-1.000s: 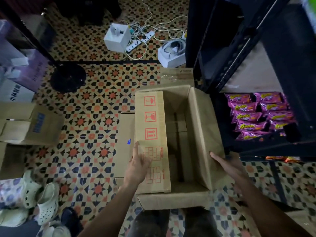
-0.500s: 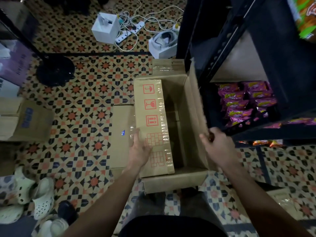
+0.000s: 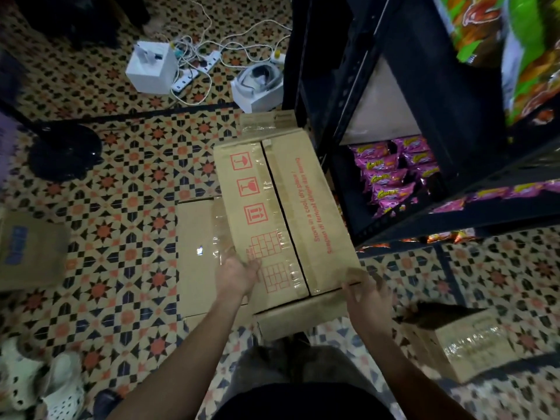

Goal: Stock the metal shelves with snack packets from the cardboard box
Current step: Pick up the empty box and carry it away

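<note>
I observe the left hand [image 3: 239, 274] flat on the cardboard box [image 3: 306, 213] (both flaps folded down); the right hand [image 3: 368, 291] grips its near right flap edge.

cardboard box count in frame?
3: closed box under left hand and right hand; blue-printed box at left edge; taped box lower right. Flat cardboard beside the first not counted; more may be hidden.

Inside of cardboard box [image 3: 315, 207] hidden
</note>
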The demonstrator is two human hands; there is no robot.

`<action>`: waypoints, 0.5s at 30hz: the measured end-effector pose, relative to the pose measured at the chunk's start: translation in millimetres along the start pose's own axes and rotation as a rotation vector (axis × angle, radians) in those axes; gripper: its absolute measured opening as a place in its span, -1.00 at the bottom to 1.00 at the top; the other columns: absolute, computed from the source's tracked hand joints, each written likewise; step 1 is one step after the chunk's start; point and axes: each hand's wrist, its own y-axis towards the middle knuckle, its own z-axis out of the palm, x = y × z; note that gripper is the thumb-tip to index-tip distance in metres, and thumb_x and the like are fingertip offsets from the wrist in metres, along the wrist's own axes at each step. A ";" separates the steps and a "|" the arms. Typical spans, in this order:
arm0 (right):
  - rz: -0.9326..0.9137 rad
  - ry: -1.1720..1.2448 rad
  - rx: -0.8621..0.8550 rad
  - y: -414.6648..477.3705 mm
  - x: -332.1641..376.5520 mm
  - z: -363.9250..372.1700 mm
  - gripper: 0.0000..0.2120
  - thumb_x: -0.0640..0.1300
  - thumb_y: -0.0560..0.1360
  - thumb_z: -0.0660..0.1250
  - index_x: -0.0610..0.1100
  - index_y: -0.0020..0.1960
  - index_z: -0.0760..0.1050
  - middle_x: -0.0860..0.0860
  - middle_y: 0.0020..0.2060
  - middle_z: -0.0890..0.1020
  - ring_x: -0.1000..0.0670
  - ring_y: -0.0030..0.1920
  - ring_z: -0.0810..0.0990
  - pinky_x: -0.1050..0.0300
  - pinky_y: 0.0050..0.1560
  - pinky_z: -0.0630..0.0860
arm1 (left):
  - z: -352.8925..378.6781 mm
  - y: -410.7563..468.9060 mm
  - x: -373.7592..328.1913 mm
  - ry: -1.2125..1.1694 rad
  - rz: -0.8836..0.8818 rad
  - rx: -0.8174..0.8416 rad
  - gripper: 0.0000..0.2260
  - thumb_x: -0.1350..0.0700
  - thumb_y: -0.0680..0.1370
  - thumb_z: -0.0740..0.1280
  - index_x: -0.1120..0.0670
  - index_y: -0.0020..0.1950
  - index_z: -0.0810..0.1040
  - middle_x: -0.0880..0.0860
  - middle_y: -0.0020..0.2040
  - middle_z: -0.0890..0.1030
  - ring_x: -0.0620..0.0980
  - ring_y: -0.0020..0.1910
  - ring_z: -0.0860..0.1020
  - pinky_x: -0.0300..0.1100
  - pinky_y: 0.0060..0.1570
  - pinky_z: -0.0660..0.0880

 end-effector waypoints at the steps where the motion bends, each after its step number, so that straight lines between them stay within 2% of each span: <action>1: 0.066 0.064 0.013 2.7 -1.4 -0.7 -0.49 0.05 0.58 0.31 -0.07 0.48 0.31 -0.23 0.41 0.36 -0.26 0.42 0.28 -0.14 0.33 0.35 | 2.1 1.6 -3.1 -0.014 -0.001 0.002 -0.68 0.06 0.53 0.42 0.14 0.23 0.49 0.07 0.09 0.66 0.11 0.06 0.63 -0.06 0.08 0.57; 4: 0.174 0.351 0.044 9.5 0.2 3.2 -0.31 0.13 0.55 0.33 -0.06 0.55 0.12 -0.18 0.42 0.37 -0.26 0.39 0.35 -0.18 0.30 0.42 | 8.5 5.9 -18.6 -0.067 0.025 0.013 -0.64 0.08 0.53 0.43 0.12 0.27 0.46 0.05 0.10 0.67 0.05 0.01 0.64 -0.08 0.04 0.57; 6: 0.265 0.551 0.010 16.3 9.0 6.6 -0.26 0.09 0.54 0.37 -0.10 0.55 0.07 -0.18 0.39 0.43 -0.27 0.34 0.45 -0.24 0.27 0.47 | 12.3 10.3 -26.3 -0.084 0.040 0.036 -0.64 0.11 0.54 0.42 0.14 0.29 0.46 0.07 0.12 0.67 0.03 -0.02 0.63 -0.14 0.01 0.55; 8: 0.412 0.696 -0.004 28.0 12.9 11.8 -0.35 0.02 0.54 0.40 -0.19 0.48 0.20 -0.19 0.30 0.52 -0.26 0.23 0.56 -0.23 0.18 0.55 | 15.4 13.3 -33.8 -0.072 0.053 0.063 -0.66 0.13 0.56 0.39 0.15 0.31 0.47 0.06 0.11 0.66 -0.01 -0.03 0.61 -0.23 -0.04 0.48; 10: 0.581 0.910 0.080 37.9 18.9 13.7 -0.57 0.00 0.55 0.40 -0.18 0.29 0.37 -0.16 0.12 0.60 -0.18 0.00 0.66 -0.10 -0.10 0.66 | 14.7 17.4 -38.4 -0.041 0.079 0.079 -0.67 0.13 0.57 0.37 0.15 0.31 0.47 0.03 0.06 0.65 0.00 0.01 0.60 -0.24 -0.02 0.44; 11: 0.650 1.071 0.129 42.4 20.3 12.1 -0.56 0.01 0.54 0.42 -0.17 0.29 0.37 -0.15 0.09 0.61 -0.18 -0.05 0.67 -0.07 -0.21 0.67 | 14.7 20.1 -43.7 -0.018 0.092 0.097 -0.68 0.14 0.58 0.36 0.16 0.31 0.47 0.01 0.06 0.63 -0.01 0.02 0.58 -0.24 0.01 0.43; 13: 0.719 1.271 0.117 48.7 21.0 9.8 -0.53 -0.04 0.54 0.43 -0.15 0.35 0.34 -0.19 0.13 0.60 -0.24 -0.01 0.67 -0.14 -0.26 0.68 | 12.6 27.1 -49.0 0.031 0.113 0.148 -0.71 0.16 0.59 0.32 0.15 0.31 0.49 -0.02 0.10 0.61 -0.05 0.05 0.54 -0.24 0.04 0.43; 15: 0.737 1.238 0.057 55.2 22.8 7.7 -0.64 -0.09 0.58 0.38 -0.21 0.29 0.40 -0.20 0.10 0.60 -0.23 -0.05 0.67 -0.05 -0.27 0.68 | 9.8 35.2 -50.6 0.068 0.131 0.184 -0.70 0.15 0.58 0.32 0.13 0.30 0.53 -0.01 0.16 0.62 0.00 0.15 0.57 -0.19 0.11 0.48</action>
